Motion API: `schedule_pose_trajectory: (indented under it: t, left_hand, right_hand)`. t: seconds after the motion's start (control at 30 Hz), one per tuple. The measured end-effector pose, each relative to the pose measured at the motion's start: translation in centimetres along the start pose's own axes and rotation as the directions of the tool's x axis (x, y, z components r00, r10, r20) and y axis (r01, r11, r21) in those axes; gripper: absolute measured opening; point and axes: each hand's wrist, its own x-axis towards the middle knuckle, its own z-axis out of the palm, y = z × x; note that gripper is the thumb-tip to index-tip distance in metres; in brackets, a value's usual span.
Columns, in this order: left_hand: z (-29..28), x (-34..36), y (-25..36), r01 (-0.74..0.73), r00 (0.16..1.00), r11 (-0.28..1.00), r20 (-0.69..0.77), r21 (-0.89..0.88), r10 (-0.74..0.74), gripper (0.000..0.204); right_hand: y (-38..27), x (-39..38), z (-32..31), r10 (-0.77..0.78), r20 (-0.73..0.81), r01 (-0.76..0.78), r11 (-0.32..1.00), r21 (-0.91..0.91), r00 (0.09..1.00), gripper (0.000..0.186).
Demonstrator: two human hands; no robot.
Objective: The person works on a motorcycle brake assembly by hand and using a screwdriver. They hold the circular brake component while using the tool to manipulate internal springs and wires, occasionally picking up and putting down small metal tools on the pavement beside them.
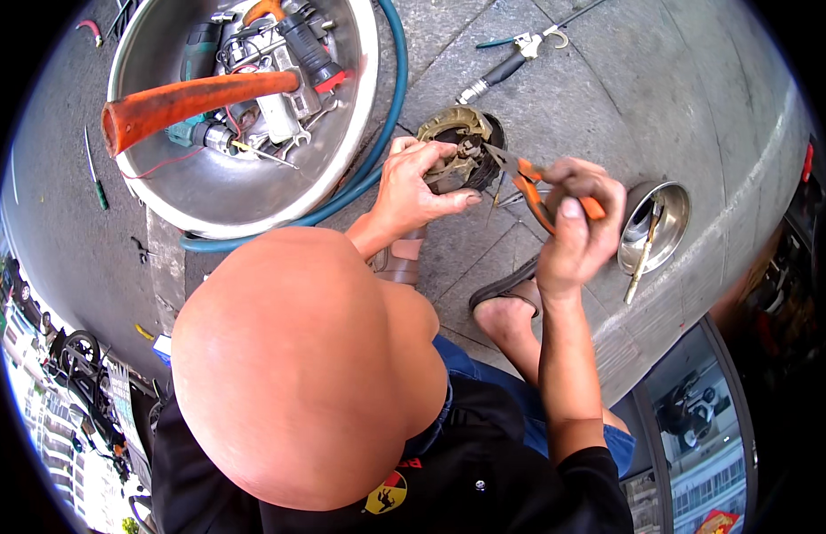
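Note:
My left hand (411,185) grips a round, dirty metal part with curved shoes, which looks like a drum brake assembly (450,122). Its fingers reach over the middle of the part and the thumb lies along its near edge. In my right hand (584,218) is a pair of orange-handled pliers (530,201), fingers closed round the handles. The pliers' jaws reach the right side of the assembly, by its inner parts; whether they bite on anything is too small to tell.
At the left stands a large metal basin (342,169) with an orange-handled hammer (199,100), drills and wrenches. A blue hose (397,89) curves round it. On the right, a small metal bowl (680,218) holds a brush (642,260). A tool with a black grip (505,69) lies beyond.

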Motion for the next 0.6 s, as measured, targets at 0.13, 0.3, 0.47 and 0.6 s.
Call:
schedule_pose_trajectory:
  t: [0.13,0.3,0.47,0.6]
  left_hand:
    - [0.0,-0.1,0.1,-0.029,0.999,0.998,0.027,0.057,0.027,0.068]
    - [0.2,-0.3,-0.1,-0.045,0.999,0.998,0.006,0.035,0.045,0.067]
    - [-0.1,0.0,-0.3,-0.052,0.998,0.998,0.033,0.034,0.051,0.067]
    - [0.0,-0.4,-0.5,-0.072,0.997,0.996,0.001,0.061,0.072,0.067]
  right_hand:
    - [0.2,0.5,0.6,-0.020,-0.045,0.022,0.998,0.055,0.999,0.013]
    - [0.1,-0.1,0.6,-0.011,-0.019,0.013,0.997,0.079,1.000,0.013]
    - [-0.4,0.6,0.3,0.006,0.000,-0.006,1.000,0.008,1.000,0.012]
    - [-0.7,-0.1,-0.3,-0.073,-0.111,0.085,0.990,0.108,0.991,0.017]
